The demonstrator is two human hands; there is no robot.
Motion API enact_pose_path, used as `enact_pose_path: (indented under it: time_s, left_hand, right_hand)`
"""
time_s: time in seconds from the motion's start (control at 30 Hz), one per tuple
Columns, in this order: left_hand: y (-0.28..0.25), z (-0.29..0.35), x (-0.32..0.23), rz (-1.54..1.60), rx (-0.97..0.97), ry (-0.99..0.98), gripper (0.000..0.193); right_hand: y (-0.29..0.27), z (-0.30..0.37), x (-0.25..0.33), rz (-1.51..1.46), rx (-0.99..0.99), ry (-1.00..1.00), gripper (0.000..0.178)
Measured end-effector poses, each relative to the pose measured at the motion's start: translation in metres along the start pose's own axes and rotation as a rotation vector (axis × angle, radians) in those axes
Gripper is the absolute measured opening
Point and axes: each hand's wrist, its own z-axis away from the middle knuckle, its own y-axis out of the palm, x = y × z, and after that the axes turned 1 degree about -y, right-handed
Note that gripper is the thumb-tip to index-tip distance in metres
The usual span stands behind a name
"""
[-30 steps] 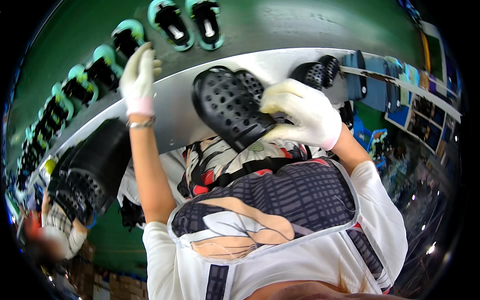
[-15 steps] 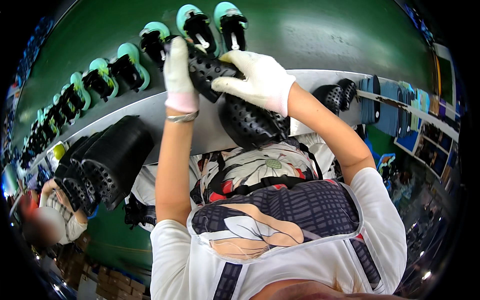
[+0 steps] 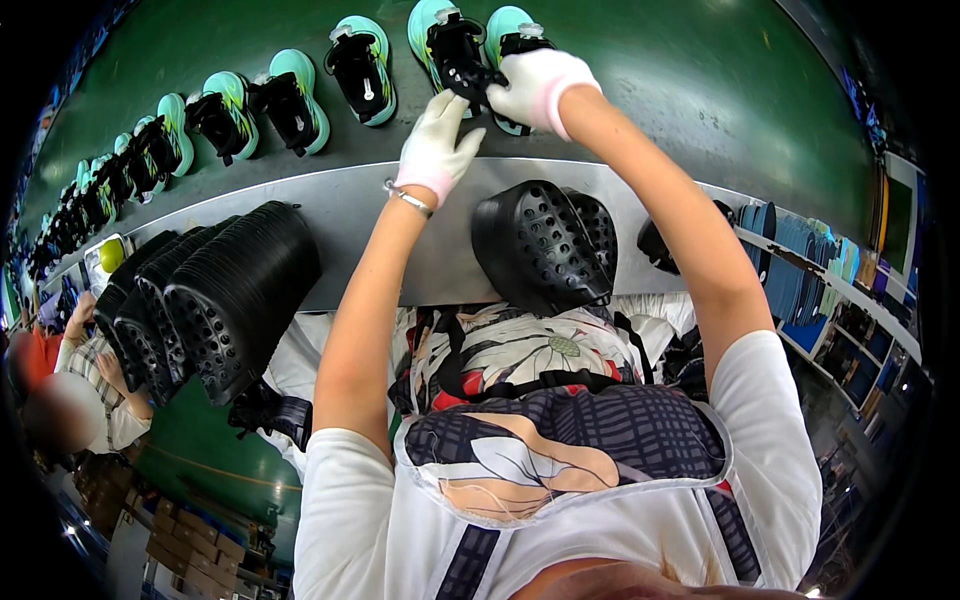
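My right hand, in a white knit glove, grips a black perforated plastic insert at the opening of a turquoise and black sneaker. How deep the insert sits in the shoe is hard to tell. Just below it, my gloved left hand has its fingers stretched out and thumb apart, fingertips close to the insert. Beside that shoe, another turquoise sneaker is partly covered by my right hand. A short stack of black perforated inserts rests on the metal ledge in front of me.
Several more sneakers line the green surface, running off to the left. Long nested stacks of black inserts lie on the metal ledge at left. Blue-grey flat sheets stand at right. Another person sits far left.
Both hands have moved away from me with the insert, from above the ledge to the sneaker. My left hand has come off the insert's side. The shoes appear shifted right in view.
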Motion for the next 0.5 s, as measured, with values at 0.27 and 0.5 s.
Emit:
enact_pose_path:
  time_s: [0.27, 0.5]
  left_hand:
    - [0.018, -0.039, 0.009, -0.183, 0.165, -0.140, 0.029]
    - [0.013, -0.060, 0.003, -0.099, 0.384, -0.503, 0.030]
  right_hand:
    - [0.024, -0.070, 0.031, 0.229, -0.121, 0.021, 0.027]
    - [-0.001, -0.054, 0.052, 0.401, -0.032, -0.106, 0.020]
